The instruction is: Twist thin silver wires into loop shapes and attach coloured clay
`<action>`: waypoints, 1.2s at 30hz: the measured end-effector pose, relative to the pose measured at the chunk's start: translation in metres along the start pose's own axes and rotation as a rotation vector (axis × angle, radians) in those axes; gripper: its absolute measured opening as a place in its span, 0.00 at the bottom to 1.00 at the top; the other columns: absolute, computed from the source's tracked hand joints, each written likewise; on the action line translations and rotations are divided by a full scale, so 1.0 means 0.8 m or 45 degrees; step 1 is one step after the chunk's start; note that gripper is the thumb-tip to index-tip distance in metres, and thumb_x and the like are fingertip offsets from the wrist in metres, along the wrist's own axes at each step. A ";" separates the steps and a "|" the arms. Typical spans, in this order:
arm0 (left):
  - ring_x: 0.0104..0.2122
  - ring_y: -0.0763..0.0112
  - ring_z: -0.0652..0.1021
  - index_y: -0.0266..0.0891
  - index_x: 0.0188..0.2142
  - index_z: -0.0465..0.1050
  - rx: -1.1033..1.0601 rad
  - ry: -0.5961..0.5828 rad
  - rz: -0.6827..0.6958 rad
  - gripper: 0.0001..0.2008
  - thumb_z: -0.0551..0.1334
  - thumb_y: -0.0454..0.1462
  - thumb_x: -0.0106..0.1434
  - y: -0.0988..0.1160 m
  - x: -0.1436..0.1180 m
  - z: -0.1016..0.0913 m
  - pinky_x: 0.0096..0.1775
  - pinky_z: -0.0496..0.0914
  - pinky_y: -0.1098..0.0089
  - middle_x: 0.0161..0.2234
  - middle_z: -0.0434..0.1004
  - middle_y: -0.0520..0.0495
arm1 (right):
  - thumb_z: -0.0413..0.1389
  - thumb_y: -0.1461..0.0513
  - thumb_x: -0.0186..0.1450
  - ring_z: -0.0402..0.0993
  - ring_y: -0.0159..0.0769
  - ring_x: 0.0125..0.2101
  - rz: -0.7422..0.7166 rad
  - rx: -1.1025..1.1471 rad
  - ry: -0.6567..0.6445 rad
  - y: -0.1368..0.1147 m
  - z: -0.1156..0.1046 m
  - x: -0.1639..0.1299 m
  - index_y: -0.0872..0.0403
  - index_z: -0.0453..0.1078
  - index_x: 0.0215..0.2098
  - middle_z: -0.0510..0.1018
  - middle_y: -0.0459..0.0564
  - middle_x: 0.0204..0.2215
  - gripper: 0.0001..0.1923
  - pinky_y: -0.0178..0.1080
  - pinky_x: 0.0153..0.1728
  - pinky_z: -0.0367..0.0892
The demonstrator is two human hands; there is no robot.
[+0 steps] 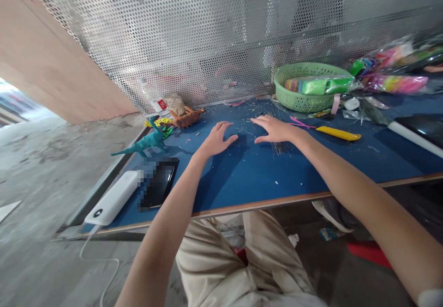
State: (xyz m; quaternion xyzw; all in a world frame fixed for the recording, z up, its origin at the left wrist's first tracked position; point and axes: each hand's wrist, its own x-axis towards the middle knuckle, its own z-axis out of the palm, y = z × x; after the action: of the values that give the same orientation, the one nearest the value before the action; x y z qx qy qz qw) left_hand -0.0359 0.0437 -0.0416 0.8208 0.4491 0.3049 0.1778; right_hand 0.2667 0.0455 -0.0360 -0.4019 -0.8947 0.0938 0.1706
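Both the left hand (216, 139) and right hand (273, 129) lie flat, fingers spread and holding nothing, on the blue tabletop (242, 173), thin dark wires (279, 147) just beside the right fingers, untouched.

I see both hands lying flat, palms down, on the blue table top (242, 168). The left hand (217, 138) and the right hand (273, 129) are near each other, fingers spread, holding nothing. Small scraps lie on the surface around them. A yellow tool (338, 134) lies just right of the right hand. Behind it stands a green basket (304, 99) with bright packets inside. At the left are a teal dinosaur (147, 143) and an orange dinosaur (187, 117). Nearer the front edge lie a black phone (159, 182) and a white power bank (112, 198).
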 end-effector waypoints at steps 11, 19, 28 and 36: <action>0.73 0.51 0.55 0.42 0.74 0.51 0.288 -0.401 0.158 0.41 0.54 0.60 0.69 -0.007 0.008 0.020 0.72 0.40 0.47 0.74 0.53 0.36 | 0.58 0.44 0.69 0.72 0.56 0.56 0.019 -0.027 -0.036 -0.006 0.006 0.008 0.51 0.73 0.63 0.77 0.60 0.57 0.30 0.53 0.56 0.67; 0.75 0.53 0.51 0.43 0.73 0.53 0.325 -0.493 0.109 0.39 0.50 0.60 0.71 -0.001 0.011 0.032 0.72 0.41 0.49 0.75 0.49 0.41 | 0.57 0.56 0.72 0.79 0.47 0.46 0.095 0.066 -0.027 -0.013 0.027 0.022 0.54 0.76 0.56 0.82 0.57 0.47 0.17 0.45 0.49 0.71; 0.72 0.52 0.58 0.45 0.69 0.62 0.317 -0.406 0.139 0.33 0.50 0.57 0.73 -0.004 0.011 0.036 0.71 0.48 0.50 0.73 0.57 0.41 | 0.63 0.55 0.67 0.79 0.47 0.46 0.293 0.149 0.045 -0.014 0.035 0.023 0.55 0.74 0.55 0.81 0.58 0.47 0.21 0.46 0.50 0.72; 0.64 0.48 0.64 0.46 0.62 0.68 0.350 -0.258 0.120 0.28 0.55 0.57 0.71 -0.006 0.007 0.038 0.65 0.57 0.48 0.63 0.65 0.39 | 0.64 0.58 0.66 0.80 0.44 0.42 0.203 0.165 0.064 -0.017 0.027 0.021 0.54 0.80 0.41 0.83 0.55 0.43 0.08 0.44 0.46 0.72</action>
State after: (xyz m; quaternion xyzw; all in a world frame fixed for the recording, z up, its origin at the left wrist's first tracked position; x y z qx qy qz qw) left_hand -0.0169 0.0505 -0.0655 0.8841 0.4274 0.1641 0.0937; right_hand 0.2391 0.0485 -0.0483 -0.4621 -0.8474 0.1548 0.2106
